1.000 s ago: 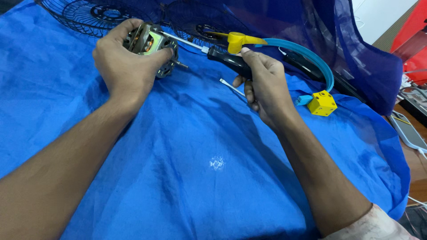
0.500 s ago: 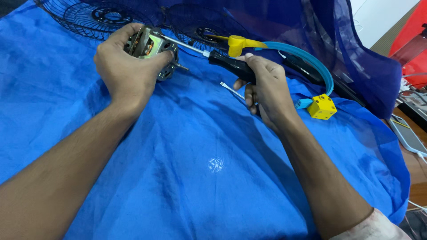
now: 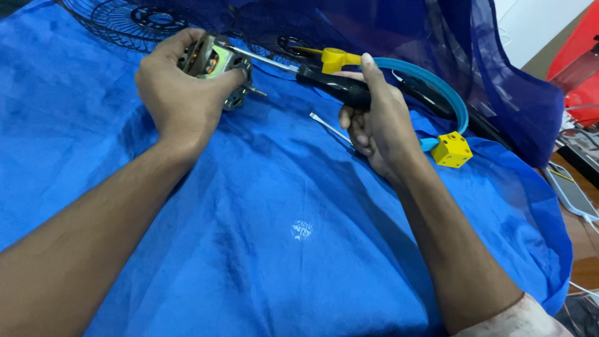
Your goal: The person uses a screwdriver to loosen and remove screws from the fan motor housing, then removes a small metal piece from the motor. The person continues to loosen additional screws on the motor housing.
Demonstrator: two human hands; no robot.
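My left hand grips a small electric motor with metal plates and copper windings, held just above the blue cloth. My right hand is closed on the black handle of a screwdriver. Its metal shaft reaches left and its tip meets the top of the motor. A second thin screwdriver shaft sticks out on the cloth under my right hand.
A black wire fan guard lies at the far left. A curved blue ring, a yellow clip and a yellow cube sit behind my right hand. Dark blue fabric is heaped at the back; a white device lies at the table's right edge.
Both hands and the motor stay almost in place. The screwdriver has shifted slightly while its tip stays on the motor.
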